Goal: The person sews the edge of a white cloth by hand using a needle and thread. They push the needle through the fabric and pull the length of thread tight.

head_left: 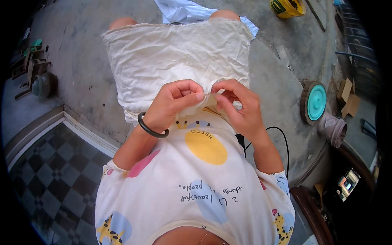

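Observation:
A wrinkled off-white cloth [179, 49] with frayed edges lies spread over my lap and knees. My left hand [173, 102], with a dark bangle [152, 127] on its wrist, is closed in a pinch on the cloth's near edge. Close beside it, almost fingertip to fingertip, my right hand [243, 107] is curled with thumb and forefinger at the same gathered edge. Whether a needle or thread is between the fingers is too small to make out.
Beyond my knees a pale blue cloth [183, 10] lies on the concrete floor, with a yellow bucket [288, 7] at far right. At right are a round turquoise lid [316, 102], a greyish bucket [332, 130] and a cardboard box [349, 98]. Wooden stools [30, 73] stand at left.

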Demonstrator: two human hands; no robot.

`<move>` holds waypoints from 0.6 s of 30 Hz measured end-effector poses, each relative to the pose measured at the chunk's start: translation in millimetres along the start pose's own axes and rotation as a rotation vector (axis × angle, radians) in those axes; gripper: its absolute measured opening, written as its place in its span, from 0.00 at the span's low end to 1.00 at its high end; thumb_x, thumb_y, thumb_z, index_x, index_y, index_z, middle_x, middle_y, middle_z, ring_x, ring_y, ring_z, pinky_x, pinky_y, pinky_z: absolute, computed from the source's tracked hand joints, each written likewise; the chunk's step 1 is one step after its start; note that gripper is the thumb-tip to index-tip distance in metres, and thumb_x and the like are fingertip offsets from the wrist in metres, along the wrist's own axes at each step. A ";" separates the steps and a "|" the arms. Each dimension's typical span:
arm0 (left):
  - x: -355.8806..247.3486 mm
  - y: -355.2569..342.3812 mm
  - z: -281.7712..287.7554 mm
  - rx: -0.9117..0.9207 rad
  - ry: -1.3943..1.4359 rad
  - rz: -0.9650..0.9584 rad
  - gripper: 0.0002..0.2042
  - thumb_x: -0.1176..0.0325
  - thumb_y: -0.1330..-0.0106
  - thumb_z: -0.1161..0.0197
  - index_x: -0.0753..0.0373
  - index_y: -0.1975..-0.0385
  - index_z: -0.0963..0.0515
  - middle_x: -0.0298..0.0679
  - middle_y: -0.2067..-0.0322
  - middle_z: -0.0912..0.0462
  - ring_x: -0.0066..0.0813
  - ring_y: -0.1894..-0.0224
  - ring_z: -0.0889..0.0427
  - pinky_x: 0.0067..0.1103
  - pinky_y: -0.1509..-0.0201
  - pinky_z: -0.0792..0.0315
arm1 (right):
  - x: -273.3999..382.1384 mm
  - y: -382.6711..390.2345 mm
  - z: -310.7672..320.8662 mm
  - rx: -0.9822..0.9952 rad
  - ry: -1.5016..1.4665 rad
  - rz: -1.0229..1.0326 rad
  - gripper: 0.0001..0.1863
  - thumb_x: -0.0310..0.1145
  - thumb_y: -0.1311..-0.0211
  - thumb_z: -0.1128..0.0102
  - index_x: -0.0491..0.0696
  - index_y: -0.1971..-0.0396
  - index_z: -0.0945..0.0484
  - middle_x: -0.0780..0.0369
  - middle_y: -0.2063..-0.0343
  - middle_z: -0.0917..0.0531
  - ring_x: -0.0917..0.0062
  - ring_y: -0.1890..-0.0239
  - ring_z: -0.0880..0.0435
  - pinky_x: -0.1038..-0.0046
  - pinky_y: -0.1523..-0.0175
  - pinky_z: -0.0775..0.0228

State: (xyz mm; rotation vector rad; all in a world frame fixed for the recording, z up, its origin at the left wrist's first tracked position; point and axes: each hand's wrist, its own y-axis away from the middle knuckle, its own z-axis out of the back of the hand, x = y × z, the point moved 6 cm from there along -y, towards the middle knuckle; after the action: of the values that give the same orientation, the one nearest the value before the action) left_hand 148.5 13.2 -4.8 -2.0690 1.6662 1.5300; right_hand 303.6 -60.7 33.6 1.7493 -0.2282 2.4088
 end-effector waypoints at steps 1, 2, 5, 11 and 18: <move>-0.3 0.8 -0.1 0.004 0.008 -0.007 0.04 0.70 0.30 0.38 0.63 0.64 0.23 0.26 0.67 0.22 0.10 0.65 0.27 0.13 0.60 0.33 | 0.4 -0.3 -2.2 0.015 0.007 0.015 0.11 0.18 0.41 0.39 0.43 0.58 0.21 0.60 0.64 0.17 0.78 0.74 0.16 0.78 0.72 0.26; -1.1 1.3 -0.1 0.008 0.021 -0.024 0.04 0.70 0.30 0.39 0.63 0.64 0.23 0.26 0.67 0.22 0.10 0.65 0.27 0.13 0.59 0.33 | 1.0 -0.1 -3.4 0.018 0.006 0.024 0.11 0.18 0.41 0.39 0.43 0.58 0.21 0.60 0.64 0.17 0.78 0.74 0.16 0.78 0.72 0.26; -1.0 2.6 0.7 0.006 0.024 -0.040 0.03 0.71 0.30 0.39 0.63 0.64 0.23 0.26 0.67 0.21 0.10 0.65 0.26 0.14 0.59 0.33 | 6.4 0.7 -4.1 -0.027 0.059 0.049 0.12 0.18 0.44 0.35 0.44 0.60 0.20 0.60 0.64 0.18 0.78 0.74 0.16 0.78 0.73 0.27; 1.2 1.3 0.6 0.007 0.013 -0.046 0.03 0.72 0.30 0.39 0.64 0.63 0.22 0.28 0.66 0.19 0.11 0.63 0.23 0.14 0.58 0.30 | 40.0 5.5 2.8 -0.286 0.365 0.382 0.14 0.19 0.52 0.31 0.48 0.64 0.18 0.64 0.67 0.20 0.75 0.74 0.19 0.77 0.72 0.28; 0.7 1.3 -2.4 -0.006 -0.067 -0.069 0.03 0.71 0.31 0.36 0.63 0.63 0.20 0.26 0.66 0.19 0.08 0.63 0.23 0.09 0.59 0.31 | 46.8 -2.0 -10.8 -0.135 0.502 0.573 0.14 0.24 0.58 0.28 0.50 0.68 0.18 0.65 0.69 0.21 0.72 0.70 0.22 0.72 0.68 0.33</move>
State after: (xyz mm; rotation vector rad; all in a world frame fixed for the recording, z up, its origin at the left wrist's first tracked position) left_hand 149.0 10.8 -3.5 -2.0323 1.5523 1.5666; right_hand 279.8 -54.8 74.9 1.0634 -0.8957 3.0286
